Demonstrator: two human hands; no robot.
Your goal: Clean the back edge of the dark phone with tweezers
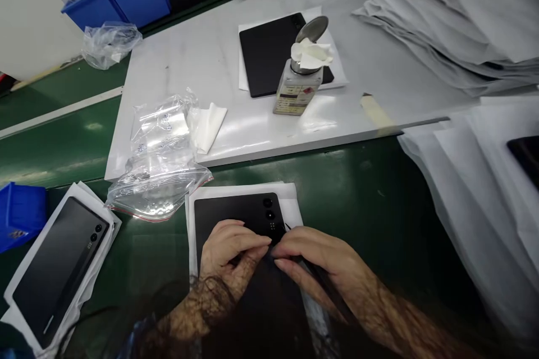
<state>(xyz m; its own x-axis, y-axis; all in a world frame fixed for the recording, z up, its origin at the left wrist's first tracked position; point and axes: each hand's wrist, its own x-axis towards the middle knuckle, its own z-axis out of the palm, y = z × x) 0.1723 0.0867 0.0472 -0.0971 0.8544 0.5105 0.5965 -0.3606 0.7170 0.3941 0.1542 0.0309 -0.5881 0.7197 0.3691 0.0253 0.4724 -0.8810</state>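
A black tablet [236,213] lies back side up on a white sheet on the green belt, its camera lenses toward the far end. My left hand [227,261] rests on the tablet's back with fingers pinched together. My right hand [315,263] meets it from the right and holds a thin dark tool [320,280] whose tip touches the tablet near the lenses. The fingertips of both hands come together over the back panel. The near part of the tablet is hidden by my forearms.
Another tablet [59,269] lies on white sheets at the left, next to a blue bin [21,213]. Clear zip bags [160,162], a liquid dispenser bottle [297,87] with a wipe, and a third tablet [269,53] sit on the white board. Stacks of white sheets [475,179] fill the right.
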